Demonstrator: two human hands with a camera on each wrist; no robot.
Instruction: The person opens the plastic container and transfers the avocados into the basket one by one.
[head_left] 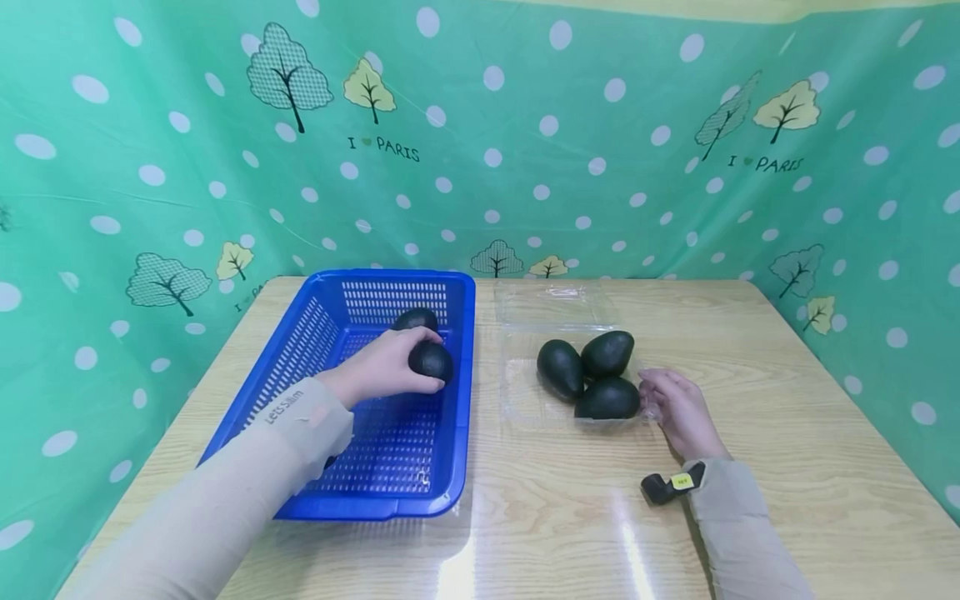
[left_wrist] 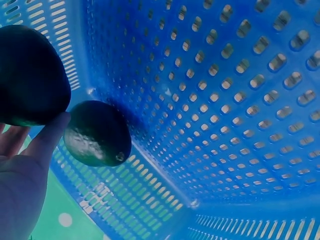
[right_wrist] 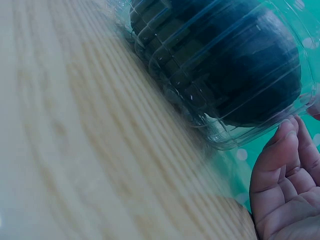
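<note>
My left hand grips a dark avocado inside the blue plastic basket. Its thumb lies against that fruit in the left wrist view. Another avocado lies just beyond it, on the basket floor. To the right, three avocados sit together in a clear plastic clamshell box with its lid laid back. My right hand pinches the right edge of this box, close to the nearest avocado. In the right wrist view, curled fingers touch the clear rim.
Basket and box stand side by side on a wood-grain table. A green dotted curtain hangs behind and along both sides. A small black device is strapped at the right wrist. The basket's raised walls surround the left hand.
</note>
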